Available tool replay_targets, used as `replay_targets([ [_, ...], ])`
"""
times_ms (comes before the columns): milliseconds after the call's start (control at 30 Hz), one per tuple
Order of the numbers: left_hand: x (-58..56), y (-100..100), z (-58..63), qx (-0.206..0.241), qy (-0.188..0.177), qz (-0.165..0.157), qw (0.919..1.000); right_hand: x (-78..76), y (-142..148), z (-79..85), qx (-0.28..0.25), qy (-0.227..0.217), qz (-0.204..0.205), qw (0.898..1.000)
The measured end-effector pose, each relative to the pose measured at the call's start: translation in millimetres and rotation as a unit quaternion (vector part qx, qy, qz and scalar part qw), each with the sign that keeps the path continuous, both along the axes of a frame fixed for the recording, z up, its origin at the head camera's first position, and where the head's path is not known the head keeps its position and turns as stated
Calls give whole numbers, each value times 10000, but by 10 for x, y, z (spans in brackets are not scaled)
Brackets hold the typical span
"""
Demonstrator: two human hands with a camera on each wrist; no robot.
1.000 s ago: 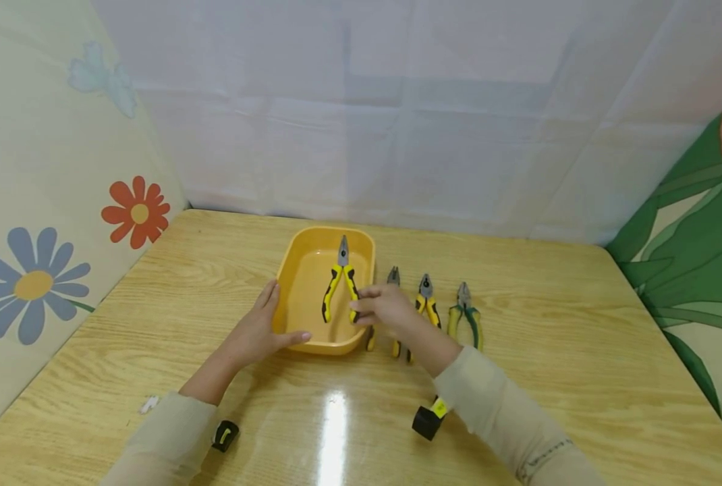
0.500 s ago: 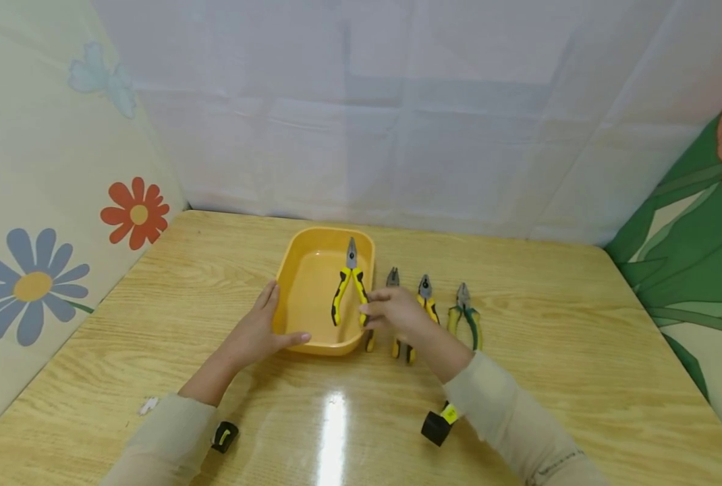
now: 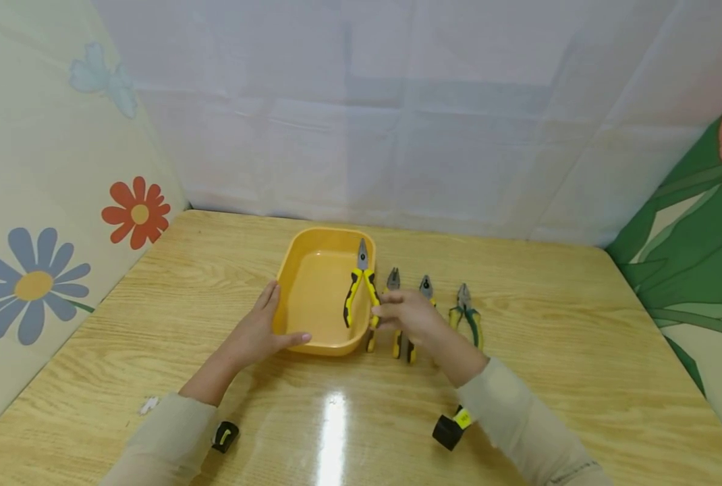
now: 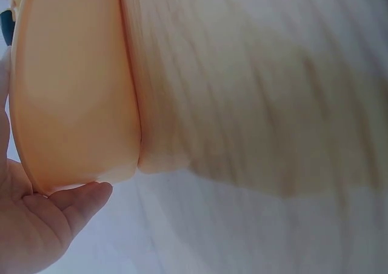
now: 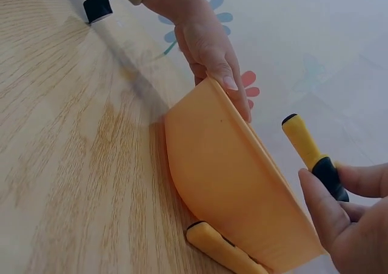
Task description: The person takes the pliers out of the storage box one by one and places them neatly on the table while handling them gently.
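My left hand [image 3: 264, 327] grips the near left corner of a yellow plastic tub [image 3: 318, 297], thumb over the front rim and fingers along the left side. In the left wrist view the thumb [image 4: 79, 204] lies against the tub's wall [image 4: 79, 86]. My right hand [image 3: 412, 317] pinches long-nose pliers [image 3: 363, 256] by one yellow-and-black handle, holding them above the tub's right side with their nose pointing away and handles spread. In the right wrist view, thumb and fingers close on that handle [image 5: 301, 142].
Right of the tub lie more pliers: one pair [image 3: 394, 277] beside its wall, another yellow-handled pair [image 3: 426, 287] partly behind my right hand, and a green-and-yellow pair [image 3: 465, 297]. A white scrap [image 3: 149, 405] lies at front left. A white cloth wall [image 3: 446, 135] stands behind the table.
My right hand has moved to the right with the long-nose pliers, from over the tub's middle to over its right side. The left hand and the tub have stayed in place.
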State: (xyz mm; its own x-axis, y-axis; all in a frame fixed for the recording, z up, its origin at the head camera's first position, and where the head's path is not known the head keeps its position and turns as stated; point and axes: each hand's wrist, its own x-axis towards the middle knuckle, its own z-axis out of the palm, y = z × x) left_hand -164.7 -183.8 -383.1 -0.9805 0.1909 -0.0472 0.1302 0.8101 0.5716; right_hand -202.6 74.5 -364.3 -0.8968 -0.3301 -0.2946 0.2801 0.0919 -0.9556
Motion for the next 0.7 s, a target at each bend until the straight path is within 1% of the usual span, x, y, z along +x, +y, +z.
replay_targets([
  [200,2,4,13,0,-24,11,10000,11,112,-24,179,148,27,9997],
  [400,4,-5,-3,27,65,2,10000,24,173,-37,71,10,-102,9999],
  [633,8,4,19,28,-7,18,10000,29,261,-63,-130,-67,-141,9998],
  [700,10,3,21,13,-21,12,10000,34,285,-68,-115,-54,-173,9998],
])
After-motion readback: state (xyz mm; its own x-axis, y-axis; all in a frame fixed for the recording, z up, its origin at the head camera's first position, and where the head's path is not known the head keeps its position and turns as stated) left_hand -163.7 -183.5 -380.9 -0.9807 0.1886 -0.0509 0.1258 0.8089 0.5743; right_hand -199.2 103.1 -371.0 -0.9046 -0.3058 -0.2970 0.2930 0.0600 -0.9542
